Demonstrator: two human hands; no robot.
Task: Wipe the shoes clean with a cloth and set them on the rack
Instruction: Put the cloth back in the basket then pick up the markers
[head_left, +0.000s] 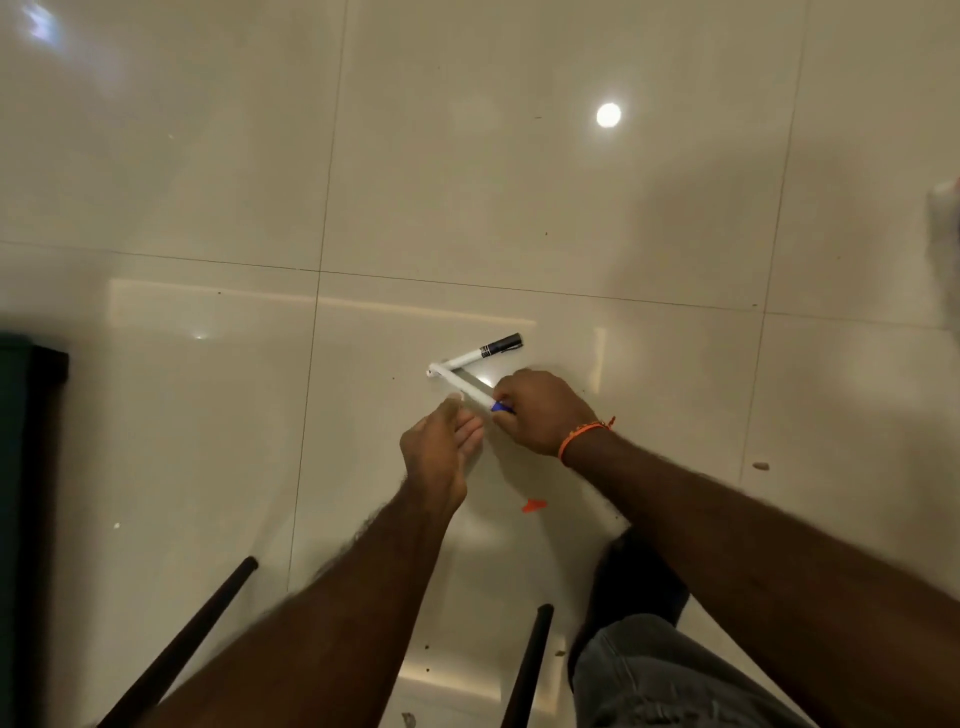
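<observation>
No shoe, cloth or rack is clearly in view. Two white markers lie on the glossy tiled floor (467, 182), their ends meeting in a V. One has a black cap (480, 354) and the other a blue cap (462, 387). My right hand (535, 410), with an orange thread around its wrist, is closed over the blue-capped end. My left hand (439, 457) hovers just left of that marker, fingers stretched out and holding nothing.
A blurred white thing (943, 218) shows at the right edge. A dark piece of furniture (31, 395) stands at the left. Two black legs (192, 634) (530, 670) slant in at the bottom. An orange scrap (533, 504) lies under my arms. My jeans-clad knee (665, 675) is at lower right.
</observation>
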